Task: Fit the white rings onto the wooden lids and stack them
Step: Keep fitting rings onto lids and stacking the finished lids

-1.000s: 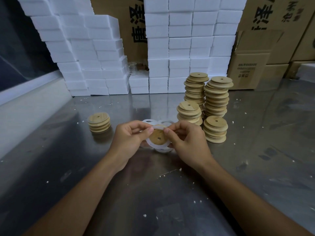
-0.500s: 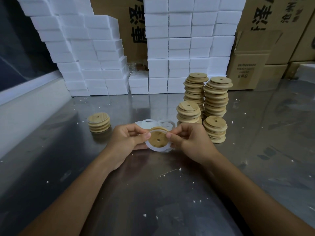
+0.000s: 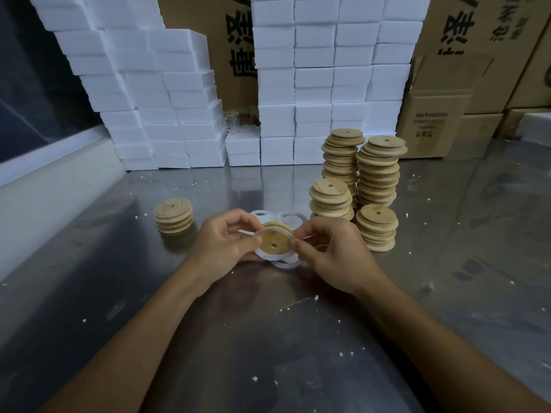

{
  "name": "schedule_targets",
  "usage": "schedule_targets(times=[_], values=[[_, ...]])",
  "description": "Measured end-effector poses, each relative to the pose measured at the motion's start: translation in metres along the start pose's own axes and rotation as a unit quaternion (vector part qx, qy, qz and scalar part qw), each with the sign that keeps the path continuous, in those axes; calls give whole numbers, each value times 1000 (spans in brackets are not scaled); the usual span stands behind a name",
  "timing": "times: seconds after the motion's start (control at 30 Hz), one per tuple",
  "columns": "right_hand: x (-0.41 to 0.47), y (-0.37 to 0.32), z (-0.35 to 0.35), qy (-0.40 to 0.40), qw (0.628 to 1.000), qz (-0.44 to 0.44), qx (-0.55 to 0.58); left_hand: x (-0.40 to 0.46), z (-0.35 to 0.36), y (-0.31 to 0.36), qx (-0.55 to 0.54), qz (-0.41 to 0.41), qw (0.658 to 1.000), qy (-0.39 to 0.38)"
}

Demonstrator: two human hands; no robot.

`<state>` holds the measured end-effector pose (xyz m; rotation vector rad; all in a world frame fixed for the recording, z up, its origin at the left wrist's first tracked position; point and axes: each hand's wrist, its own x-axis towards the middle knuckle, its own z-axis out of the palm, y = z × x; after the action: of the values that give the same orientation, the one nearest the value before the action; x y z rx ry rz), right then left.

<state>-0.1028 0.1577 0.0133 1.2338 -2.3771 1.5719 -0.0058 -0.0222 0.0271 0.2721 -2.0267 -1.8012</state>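
Moved: both hands have tilted the wooden lid [image 3: 273, 241] flatter.
Left hand [image 3: 222, 243]: pinches lid and white ring [image 3: 266, 254].
Right hand [image 3: 331, 252]: pinches ring's edge.
Place: above desk [image 3: 119, 293], near loose rings [image 3: 286, 219].

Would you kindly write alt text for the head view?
Two hands, left hand and right hand, hold a wooden lid with a white ring around it above a metal table. Stacks of wooden lids stand to the right, a short stack to the left, white foam blocks behind.
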Motion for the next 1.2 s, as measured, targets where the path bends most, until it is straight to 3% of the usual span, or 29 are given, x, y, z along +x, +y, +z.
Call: schedule_targets(times=[0.13, 0.27, 0.67, 0.9, 1.07, 1.2], values=[[-2, -7, 0, -2, 996, -62, -57, 0, 7, 4, 123, 104, 987, -3], [-2, -10, 1, 4, 993, -83, -79, 2, 7, 4, 183, 130, 974, 4], [0, -2, 10, -28, 996, 58, 58, 1, -1, 0, -3, 24, 1000, 8], [4, 0, 3, -65, 993, 68, 76, 2, -3, -3, -25, 6, 1000, 6], [2, 2, 4, -50, 995, 36, 74, 2, -1, -4, -60, -3, 998, 20], [1, 1, 3, -18, 990, 37, 134, 5, 5, -4, -144, -27, 989, 36]])
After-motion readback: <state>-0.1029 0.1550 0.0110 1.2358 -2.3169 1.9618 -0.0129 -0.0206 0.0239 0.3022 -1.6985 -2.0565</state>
